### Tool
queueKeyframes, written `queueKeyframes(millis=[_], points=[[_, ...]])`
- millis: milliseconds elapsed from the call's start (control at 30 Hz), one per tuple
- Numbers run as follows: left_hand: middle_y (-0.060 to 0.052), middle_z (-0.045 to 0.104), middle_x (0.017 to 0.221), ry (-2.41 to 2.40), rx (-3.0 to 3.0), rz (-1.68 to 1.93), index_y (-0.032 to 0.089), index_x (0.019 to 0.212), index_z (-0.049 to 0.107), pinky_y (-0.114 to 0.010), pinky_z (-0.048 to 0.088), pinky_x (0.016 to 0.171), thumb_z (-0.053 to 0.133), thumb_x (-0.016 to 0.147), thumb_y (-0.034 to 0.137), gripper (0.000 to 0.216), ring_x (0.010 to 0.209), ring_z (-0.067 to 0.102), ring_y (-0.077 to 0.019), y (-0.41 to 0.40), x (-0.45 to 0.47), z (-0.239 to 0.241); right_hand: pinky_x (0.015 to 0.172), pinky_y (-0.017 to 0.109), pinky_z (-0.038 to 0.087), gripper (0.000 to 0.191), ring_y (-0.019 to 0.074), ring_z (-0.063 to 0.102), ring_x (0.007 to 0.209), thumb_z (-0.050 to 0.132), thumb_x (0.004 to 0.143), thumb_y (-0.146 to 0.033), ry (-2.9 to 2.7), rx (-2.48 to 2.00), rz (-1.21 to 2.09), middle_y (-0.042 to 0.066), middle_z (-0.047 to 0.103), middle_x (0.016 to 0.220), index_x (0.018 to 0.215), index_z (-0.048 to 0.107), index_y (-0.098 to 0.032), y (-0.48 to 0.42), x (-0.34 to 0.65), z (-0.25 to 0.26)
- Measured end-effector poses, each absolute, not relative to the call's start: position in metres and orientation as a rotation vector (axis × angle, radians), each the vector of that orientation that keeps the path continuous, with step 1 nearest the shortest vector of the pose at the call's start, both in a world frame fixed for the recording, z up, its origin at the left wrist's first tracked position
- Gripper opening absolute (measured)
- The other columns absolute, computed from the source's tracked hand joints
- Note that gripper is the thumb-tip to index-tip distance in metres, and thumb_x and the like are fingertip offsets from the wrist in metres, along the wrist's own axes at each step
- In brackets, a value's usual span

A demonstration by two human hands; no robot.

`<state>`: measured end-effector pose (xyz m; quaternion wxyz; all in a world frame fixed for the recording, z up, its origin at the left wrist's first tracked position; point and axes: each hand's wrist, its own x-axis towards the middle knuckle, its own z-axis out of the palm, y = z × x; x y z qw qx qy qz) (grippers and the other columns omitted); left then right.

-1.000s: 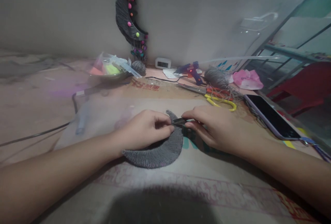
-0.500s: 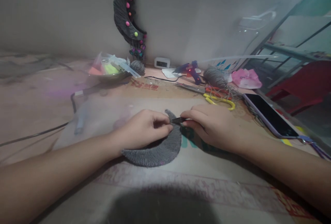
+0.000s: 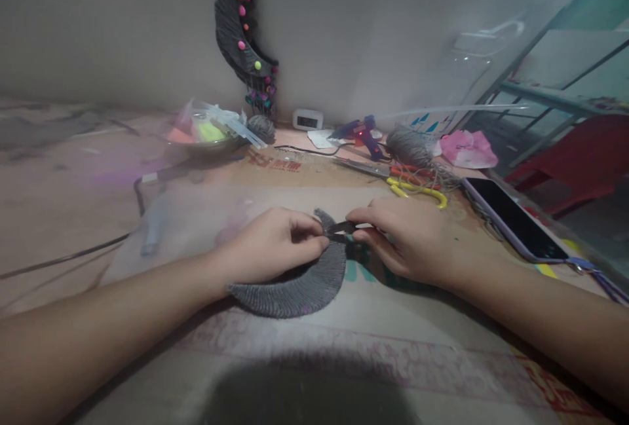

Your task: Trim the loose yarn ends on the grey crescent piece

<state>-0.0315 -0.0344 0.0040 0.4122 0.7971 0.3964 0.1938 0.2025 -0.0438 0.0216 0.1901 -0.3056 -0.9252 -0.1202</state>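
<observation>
A crescent wrapped in grey yarn (image 3: 307, 291) lies flat on the covered table in front of me. My left hand (image 3: 278, 241) rests over its inner curve, thumb and fingers pinched near the upper arm of the crescent. Between the thumb and forefinger of my right hand (image 3: 403, 238) are small dark thread snips (image 3: 343, 227), their two blades spread apart. The blade tips point left and reach the crescent beside my left fingertips. Whatever thin strand may lie between the tips is too small to make out.
Behind my hands lie yellow-and-red-handled scissors (image 3: 417, 190), a grey yarn ball (image 3: 410, 145) and a glue gun (image 3: 361, 133) with a lit red light. A phone (image 3: 515, 219) lies at right, a bowl (image 3: 206, 145) at back left. A decorated crescent (image 3: 230, 32) hangs on the wall.
The snips' blades have spread apart, and my right thumb and forefinger have shifted slightly right. My left hand stays on the crescent, which has barely moved.
</observation>
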Motion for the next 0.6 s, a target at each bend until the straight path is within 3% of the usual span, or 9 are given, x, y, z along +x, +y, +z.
queueKeyframes(millis=[233, 600], points=[[0.003, 0.058, 0.066, 0.987, 1.972, 0.515, 0.016, 0.074, 0.065, -0.02, 0.036, 0.056, 0.052, 0.084, 0.03, 0.021, 0.063, 0.05, -0.0107, -0.0354, -0.0303, 0.0057, 0.06, 0.029, 0.032, 0.025, 0.0169, 0.055, 0.066, 0.044, 0.096, -0.029, -2.556, -0.859, -0.482, 0.004, 0.065, 0.074, 0.097, 0.065, -0.016, -0.0462, 0.1976, 0.0169], [0.006, 0.048, 0.059, 1.0, 2.018, 0.527, 0.016, 0.066, 0.059, -0.02, 0.031, 0.054, 0.053, 0.083, 0.027, 0.021, 0.058, 0.044, -0.0088, -0.0355, -0.0299, 0.0063, 0.061, 0.027, 0.034, 0.026, 0.0159, 0.057, 0.068, 0.044, 0.097, -0.031, -2.549, -0.923, -0.336, 0.003, 0.065, 0.076, 0.098, 0.065, -0.016, -0.0496, 0.1944, 0.0161]])
